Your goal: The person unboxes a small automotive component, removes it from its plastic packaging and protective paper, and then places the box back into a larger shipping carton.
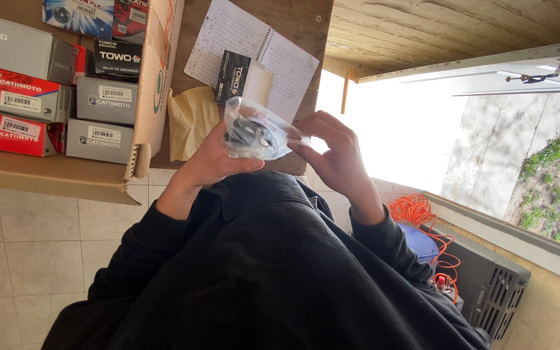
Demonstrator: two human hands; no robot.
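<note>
Both hands held a clear plastic bag above the bench.

The left hand [212, 155] was cupped around the clear plastic bag [254, 129], gripping it from below, with a dark round part showing inside; the right hand [332, 152] pinched the bag's edge between its fingertips. The bag sat between the two hands, in front of the person's dark sleeves. Behind it on the bench [306, 19] lay an open spiral notebook [286, 65], a small black box [233, 76] and a yellow cloth [189, 120]. A cardboard carton [153, 78] beside them held red and grey boxes.
</note>
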